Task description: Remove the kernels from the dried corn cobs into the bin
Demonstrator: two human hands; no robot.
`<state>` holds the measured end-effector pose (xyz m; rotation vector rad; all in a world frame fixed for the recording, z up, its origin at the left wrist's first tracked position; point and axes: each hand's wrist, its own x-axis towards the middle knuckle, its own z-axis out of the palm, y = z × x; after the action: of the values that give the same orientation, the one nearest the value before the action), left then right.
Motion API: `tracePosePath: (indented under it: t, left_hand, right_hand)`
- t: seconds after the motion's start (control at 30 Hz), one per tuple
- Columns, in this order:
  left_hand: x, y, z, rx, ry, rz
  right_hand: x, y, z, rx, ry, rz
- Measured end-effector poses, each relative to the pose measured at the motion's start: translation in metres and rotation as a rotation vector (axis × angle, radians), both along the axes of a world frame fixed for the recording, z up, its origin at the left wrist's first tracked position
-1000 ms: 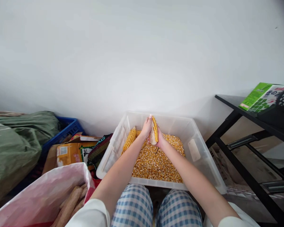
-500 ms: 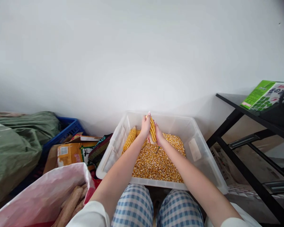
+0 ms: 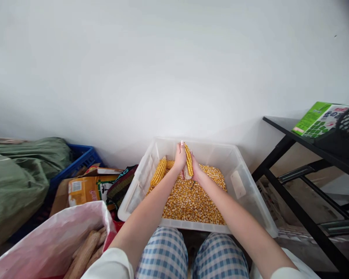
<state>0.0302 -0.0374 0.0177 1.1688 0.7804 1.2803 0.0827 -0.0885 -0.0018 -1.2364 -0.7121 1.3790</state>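
Note:
Between my two hands stands a yellow corn cob [image 3: 189,159], tilted, with a pale bare patch low on its near side. My left hand [image 3: 180,157] is closed round its left side, thumb up near the top. Against its right side my right hand [image 3: 196,169] is wrapped, its fingers partly hidden behind the cob. Below lies a heap of loose corn kernels [image 3: 192,203] in a clear plastic bin [image 3: 244,162]. A whole corn cob [image 3: 159,171] leans at the left of the heap, with part of another [image 3: 170,164] behind it.
Left of the bin stand a white and red sack [image 3: 72,221] holding bare cobs [image 3: 85,248], a yellow package [image 3: 83,190] and a blue crate [image 3: 85,155] under green cloth [image 3: 26,170]. A black metal rack [image 3: 293,151] with a green box [image 3: 317,120] stands right.
The cob has turned slightly in my hands, and more of its pale bare patch shows. Both hands stay closed on it over the bin. The view has shifted a little.

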Motion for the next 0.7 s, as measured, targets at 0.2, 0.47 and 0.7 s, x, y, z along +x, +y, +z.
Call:
tracePosePath:
  t: [0.2,0.47,0.7]
  left_hand:
    - [0.001,0.017,0.0,-0.131,-0.096,-0.065]
    - [-0.002,0.01,-0.001,0.02,0.061,0.026]
    - [-0.002,0.007,-0.001,-0.026,-0.029,-0.079]
  right_hand:
    - [-0.003,0.008,-0.005,0.022,0.051,0.035]
    - [0.008,0.0,0.005,-0.075,0.105,0.063]
    - [0.006,-0.005,0.009,-0.053,0.087,0.065]
